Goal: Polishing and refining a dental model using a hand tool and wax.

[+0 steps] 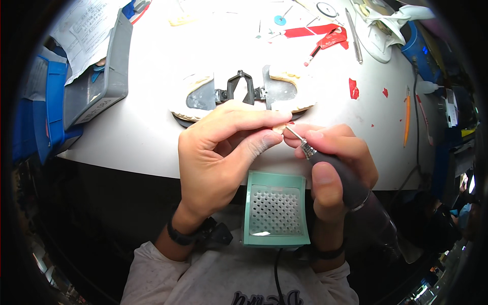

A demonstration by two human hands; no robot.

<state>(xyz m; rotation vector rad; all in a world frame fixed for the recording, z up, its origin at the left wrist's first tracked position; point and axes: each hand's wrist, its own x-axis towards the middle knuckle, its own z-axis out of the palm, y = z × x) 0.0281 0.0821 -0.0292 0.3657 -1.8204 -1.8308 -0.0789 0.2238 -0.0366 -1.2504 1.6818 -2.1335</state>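
My left hand (218, 145) pinches a small cream-coloured piece (278, 129), tooth-like in look, between thumb and fingertips. Most of that piece is hidden by the fingers. Pale dust coats the left thumb. In my right hand (353, 147) is a dark rotary handpiece (345, 180), held like a pen. Its thin metal bur (294, 133) points up and left and meets the cream piece, or nearly so; I cannot tell whether they touch. Just beyond my hands lies an opened dental model (190, 113) on a black hinged articulator (240, 84), partly covered by my left hand.
Below my hands, at the table edge, sits a green-framed box (250, 208) with a perforated metal grille. Grey (122, 61) and blue bins (57, 94) with papers stand at the left. Red strips (310, 31), a metal tool (353, 35) and an orange pencil (407, 119) lie farther right.
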